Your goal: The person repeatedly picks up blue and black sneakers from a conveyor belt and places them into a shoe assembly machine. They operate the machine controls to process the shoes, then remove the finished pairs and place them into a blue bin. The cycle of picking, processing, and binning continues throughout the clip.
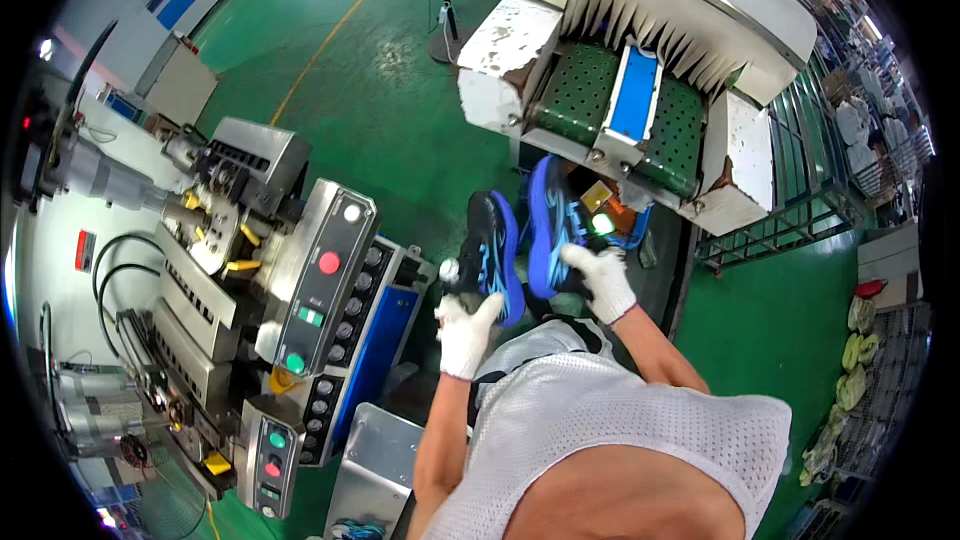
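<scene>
In my left hand [466,332], white-gloved, is a black and blue sneaker [487,240] with a purple-blue sole. My right hand [600,282], gloved the same way, grips a matching sneaker [563,220] by its heel end. The two shoes are held up side by side in front of my body, toes pointing away from me and their soles facing each other. A narrow gap runs between them. Fingers of both hands are closed round the heel parts, and some of the fingertips are hidden behind the shoes.
A machine with buttons and gauges [330,280] stands close on my left. Ahead is a white machine with a green perforated conveyor [580,90] and hanging flaps. A metal bench [375,465] bears another shoe [357,529]. Racks [890,390] line the right; a fan [445,10] stands far ahead.
</scene>
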A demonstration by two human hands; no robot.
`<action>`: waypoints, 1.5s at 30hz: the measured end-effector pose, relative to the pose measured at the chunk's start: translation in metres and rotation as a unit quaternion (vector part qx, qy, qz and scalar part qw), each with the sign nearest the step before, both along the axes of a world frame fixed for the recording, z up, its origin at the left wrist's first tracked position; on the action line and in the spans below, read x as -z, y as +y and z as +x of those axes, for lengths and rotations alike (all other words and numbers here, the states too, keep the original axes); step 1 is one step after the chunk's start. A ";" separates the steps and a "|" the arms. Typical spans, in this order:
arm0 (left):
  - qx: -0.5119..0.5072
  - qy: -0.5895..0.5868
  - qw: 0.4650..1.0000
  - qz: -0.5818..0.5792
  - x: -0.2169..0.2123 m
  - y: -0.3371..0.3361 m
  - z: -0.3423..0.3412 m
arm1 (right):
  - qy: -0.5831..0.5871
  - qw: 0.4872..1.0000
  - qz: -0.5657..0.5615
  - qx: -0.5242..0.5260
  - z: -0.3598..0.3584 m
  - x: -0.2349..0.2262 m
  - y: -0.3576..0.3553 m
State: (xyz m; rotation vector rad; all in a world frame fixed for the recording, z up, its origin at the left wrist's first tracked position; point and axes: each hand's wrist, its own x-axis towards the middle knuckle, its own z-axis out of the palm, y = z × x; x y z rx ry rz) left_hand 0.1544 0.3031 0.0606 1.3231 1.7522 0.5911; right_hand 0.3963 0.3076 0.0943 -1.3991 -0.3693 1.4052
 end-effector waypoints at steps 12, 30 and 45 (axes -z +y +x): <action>0.252 -0.005 0.945 0.211 -0.031 0.320 0.283 | -0.671 0.723 -0.042 0.162 0.250 0.007 0.135; -0.204 0.250 0.919 -0.224 0.213 -0.198 -0.099 | -0.235 0.619 0.214 -0.718 -0.088 0.137 0.165; -0.853 0.047 0.486 -0.185 0.262 -0.561 -0.036 | -0.306 0.315 0.190 -0.878 -0.331 0.173 -0.021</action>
